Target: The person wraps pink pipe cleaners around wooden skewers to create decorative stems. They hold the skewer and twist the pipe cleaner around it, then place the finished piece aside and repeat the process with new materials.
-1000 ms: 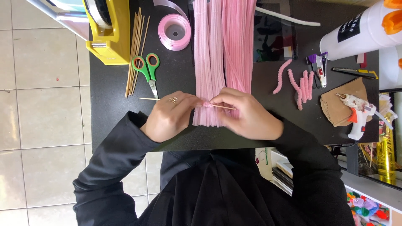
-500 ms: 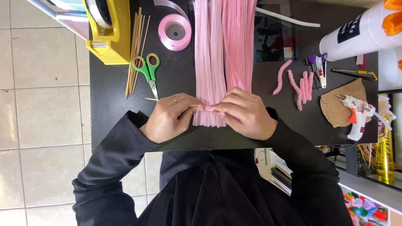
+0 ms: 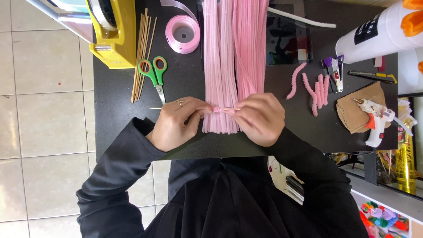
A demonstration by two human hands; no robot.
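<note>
moved: hands parted slightly since half a second ago, coil showing again | left hand (image 3: 174,125) fingers pinch thin wooden skewer (image 3: 155,108); right hand (image 3: 261,120) fingers clamp pink pipe cleaner (image 3: 220,109) coiled on it, above worktop (image 3: 114,128) near edge | handling: light, soft, bendable; skewer snaps easily, grip beside coil | room: scissors (image 3: 155,75) left, free worktop right

1. My craft workspace: a black tabletop (image 3: 185,83) over pale floor tiles (image 3: 44,110).
2. Supplies on it: a long bundle of pink fuzzy pipe cleaners (image 3: 233,44), a pink ribbon spool (image 3: 182,33), thin wooden skewers (image 3: 142,53).
3. Tools: green-handled scissors (image 3: 154,72), a white hot-glue gun (image 3: 375,120) on brown cardboard (image 3: 352,115), a large white glue bottle (image 3: 379,33).
</note>
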